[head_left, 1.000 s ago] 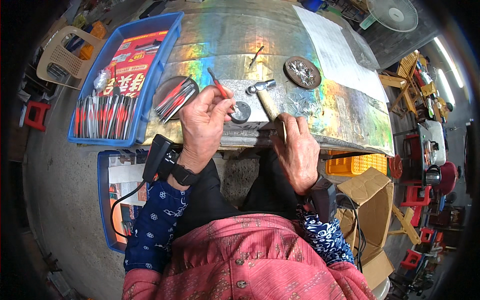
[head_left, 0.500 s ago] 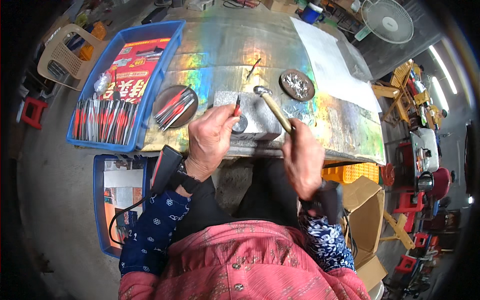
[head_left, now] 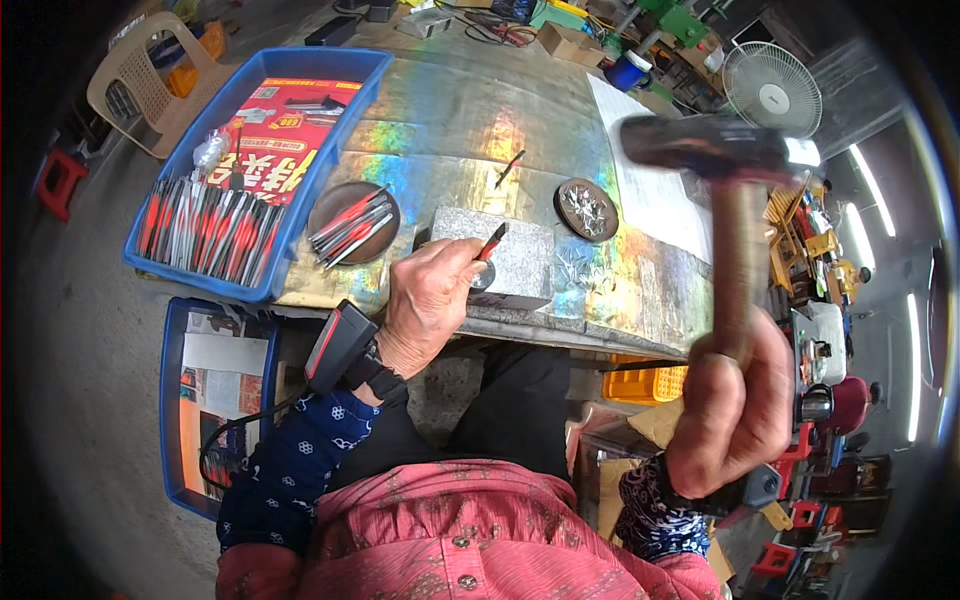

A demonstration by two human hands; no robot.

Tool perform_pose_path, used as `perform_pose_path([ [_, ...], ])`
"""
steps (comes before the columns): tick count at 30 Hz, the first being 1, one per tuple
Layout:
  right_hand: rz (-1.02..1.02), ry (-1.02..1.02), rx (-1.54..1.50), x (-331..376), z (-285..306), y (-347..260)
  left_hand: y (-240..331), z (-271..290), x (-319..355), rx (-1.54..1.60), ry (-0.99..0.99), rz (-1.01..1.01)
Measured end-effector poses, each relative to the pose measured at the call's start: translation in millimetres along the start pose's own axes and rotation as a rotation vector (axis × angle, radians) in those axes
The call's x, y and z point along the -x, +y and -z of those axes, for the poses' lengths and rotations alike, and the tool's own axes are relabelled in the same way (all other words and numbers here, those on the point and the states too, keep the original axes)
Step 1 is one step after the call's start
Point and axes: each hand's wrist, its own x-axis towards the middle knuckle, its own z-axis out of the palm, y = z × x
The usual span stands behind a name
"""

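Note:
My left hand (head_left: 425,305) is closed, its fingertips pinching a slim red piece with a black tip (head_left: 491,243) that points up over the grey block (head_left: 525,250). A small dark round piece (head_left: 483,277) sits on the block beside my fingers. On the right, my right hand (head_left: 735,410) is wrapped round the wooden handle of a hammer (head_left: 732,255), held high with its dark head blurred. Left of the block, a round brown dish (head_left: 383,243) carries several slim red and grey pieces (head_left: 350,226). Another brown dish (head_left: 588,236) holds small shiny metal bits (head_left: 584,208).
A blue tray (head_left: 262,290) with many slim red, black and grey pieces (head_left: 205,230) stands at the table's left. One dark thin piece (head_left: 510,168) lies beyond the block. White sheet (head_left: 640,185) and fan (head_left: 772,95) are far right; a second blue tray (head_left: 180,400) sits lower left.
My right hand has lifted the hammer from near the block, up and to the right. The slim piece in my left hand now tilts to the right. The view has shifted slightly.

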Motion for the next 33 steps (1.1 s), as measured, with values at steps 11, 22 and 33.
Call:
perform_pose_path([
  [11,-0.165,-0.445,0.062,-3.4,-14.3,7.2,1.1,3.0,-0.8,-0.03,-0.015,-0.025],
  [22,0.129,-0.026,-0.053,-7.7,-12.4,-2.6,0.2,2.2,0.5,-0.017,-0.016,-0.02],
  [33,-0.202,-0.292,0.015,6.2,-15.9,22.1,2.3,5.7,-4.0,0.003,-0.034,-0.026],
])
